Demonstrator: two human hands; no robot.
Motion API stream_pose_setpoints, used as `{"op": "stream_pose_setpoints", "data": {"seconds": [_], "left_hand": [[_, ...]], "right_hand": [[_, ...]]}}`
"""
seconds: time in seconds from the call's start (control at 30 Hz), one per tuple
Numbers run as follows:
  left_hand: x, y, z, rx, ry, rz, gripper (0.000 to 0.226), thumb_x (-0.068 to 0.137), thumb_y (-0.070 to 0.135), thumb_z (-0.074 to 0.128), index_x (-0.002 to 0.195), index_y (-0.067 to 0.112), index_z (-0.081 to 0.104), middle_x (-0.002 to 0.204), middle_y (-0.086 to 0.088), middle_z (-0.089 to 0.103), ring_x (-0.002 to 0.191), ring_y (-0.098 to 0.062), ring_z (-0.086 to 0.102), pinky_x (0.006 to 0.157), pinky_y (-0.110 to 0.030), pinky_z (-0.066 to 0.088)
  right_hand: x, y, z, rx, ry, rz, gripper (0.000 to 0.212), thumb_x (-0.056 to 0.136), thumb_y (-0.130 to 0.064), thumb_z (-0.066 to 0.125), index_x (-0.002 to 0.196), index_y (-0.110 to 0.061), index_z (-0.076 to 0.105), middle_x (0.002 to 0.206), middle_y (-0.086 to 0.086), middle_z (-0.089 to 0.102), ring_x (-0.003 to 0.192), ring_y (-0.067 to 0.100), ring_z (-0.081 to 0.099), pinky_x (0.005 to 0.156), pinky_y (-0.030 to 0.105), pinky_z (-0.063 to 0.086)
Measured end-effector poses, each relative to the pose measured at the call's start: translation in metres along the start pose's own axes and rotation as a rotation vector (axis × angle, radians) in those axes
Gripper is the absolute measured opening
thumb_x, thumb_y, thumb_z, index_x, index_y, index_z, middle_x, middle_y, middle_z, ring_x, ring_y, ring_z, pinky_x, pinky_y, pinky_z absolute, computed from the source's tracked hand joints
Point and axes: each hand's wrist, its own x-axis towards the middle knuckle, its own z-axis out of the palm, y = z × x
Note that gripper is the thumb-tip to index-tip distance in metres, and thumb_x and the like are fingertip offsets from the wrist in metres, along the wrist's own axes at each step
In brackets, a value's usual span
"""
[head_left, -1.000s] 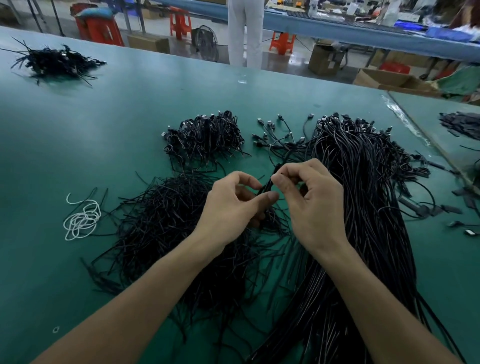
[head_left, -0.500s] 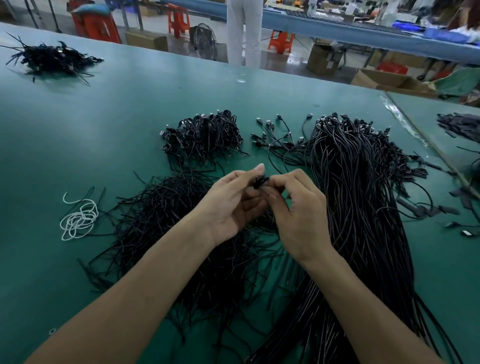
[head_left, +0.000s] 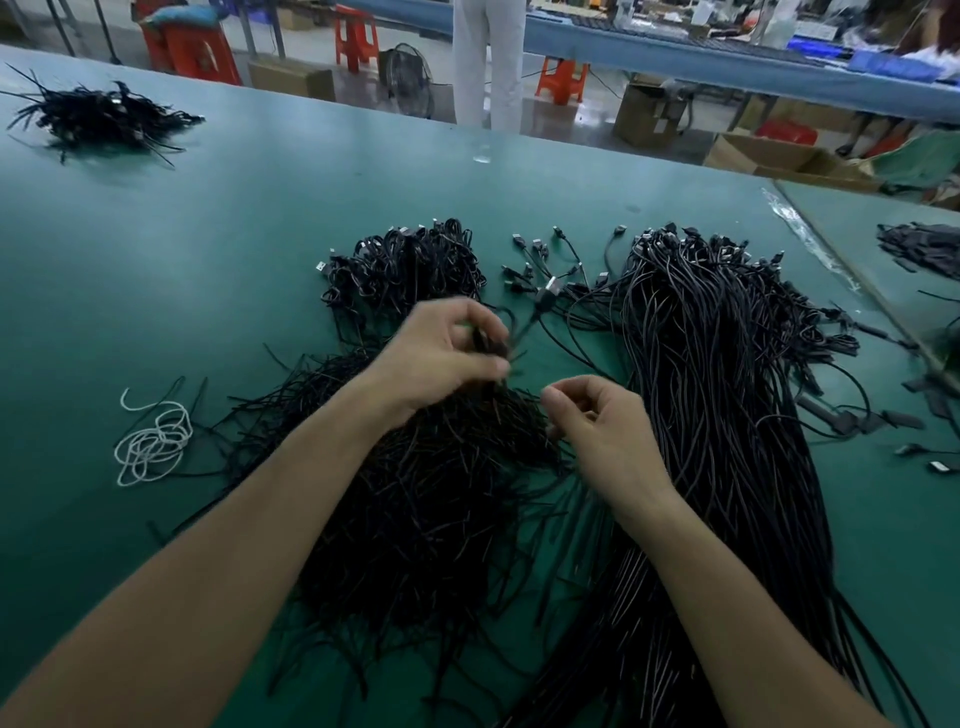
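Observation:
My left hand (head_left: 441, 358) grips a small folded black cable (head_left: 540, 301) whose metal plug sticks out up and to the right; the hand is blurred. My right hand (head_left: 602, 431) hovers lower, apart from the left, fingers loosely curled with nothing visible in them. Under both hands lies a heap of short black ties (head_left: 415, 509). A thick sheaf of long black cables (head_left: 727, 415) runs along the right side. A pile of coiled cables (head_left: 410, 265) sits just beyond my left hand.
Loose plug ends (head_left: 540, 249) fan out between the two far piles. A white cord (head_left: 156, 441) lies at the left, another black heap (head_left: 98, 117) at the far left corner. A person (head_left: 488, 62) stands beyond the green table (head_left: 208, 234). Small parts (head_left: 930, 457) lie at right.
My hands were joined on the small cable; now they have parted. The left hand has carried the cable up and away, and the right hand has let go and dropped toward me.

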Motion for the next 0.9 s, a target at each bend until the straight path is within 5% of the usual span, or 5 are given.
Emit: {"op": "stream_pose_setpoints", "data": {"seconds": [0.27, 0.37, 0.57, 0.77, 0.9], "left_hand": [[0.09, -0.006, -0.062, 0.412, 0.699, -0.016, 0.038, 0.094, 0.018, 0.067, 0.131, 0.02, 0.059, 0.122, -0.005, 0.065, 0.096, -0.013, 0.062, 0.082, -0.008, 0.043], [0.105, -0.021, -0.073, 0.626, 0.545, -0.163, 0.059, 0.099, 0.015, 0.058, 0.153, 0.017, 0.034, 0.154, -0.013, 0.041, 0.139, -0.032, 0.038, 0.114, -0.037, 0.031], [0.105, -0.03, -0.07, 0.943, 0.516, -0.227, 0.073, 0.102, 0.034, 0.047, 0.159, 0.023, 0.003, 0.161, -0.015, 0.024, 0.14, -0.041, 0.026, 0.113, -0.05, 0.027], [0.084, -0.029, -0.042, 0.94, 0.723, 0.124, 0.047, 0.095, 0.024, 0.058, 0.141, 0.021, 0.049, 0.152, -0.014, 0.035, 0.135, -0.033, 0.036, 0.108, -0.045, 0.034], [0.06, -0.028, 0.01, 0.857, 0.313, 0.462, 0.046, 0.09, 0.01, 0.064, 0.134, 0.022, 0.056, 0.131, -0.006, 0.058, 0.118, -0.017, 0.048, 0.103, -0.032, 0.039]], "right_hand": [[0.006, 0.025, -0.038, -0.983, 0.042, 0.127, 0.037, 0.1, -0.03, 0.054, 0.131, -0.009, 0.052, 0.128, 0.014, 0.051, 0.114, 0.032, 0.051, 0.092, 0.04, 0.047], [0.004, 0.026, -0.037, -0.981, 0.061, 0.154, 0.015, 0.101, -0.021, 0.051, 0.106, -0.007, 0.053, 0.114, 0.016, 0.053, 0.097, 0.03, 0.056, 0.084, 0.038, 0.051], [0.011, 0.023, -0.032, -1.07, 0.061, 0.224, 0.034, 0.092, -0.001, 0.05, 0.07, -0.015, 0.029, 0.08, 0.008, 0.043, 0.073, 0.026, 0.045, 0.06, 0.034, 0.037], [0.023, 0.014, -0.043, -0.643, 0.038, 0.325, 0.021, 0.1, -0.009, 0.043, 0.107, -0.002, 0.062, 0.097, 0.015, 0.06, 0.064, 0.02, 0.051, 0.05, 0.025, 0.036], [0.019, -0.019, -0.032, -0.428, 0.007, 0.116, 0.026, 0.104, -0.008, 0.04, 0.115, -0.01, 0.063, 0.11, 0.005, 0.065, 0.067, 0.011, 0.056, 0.051, 0.021, 0.046]]}}
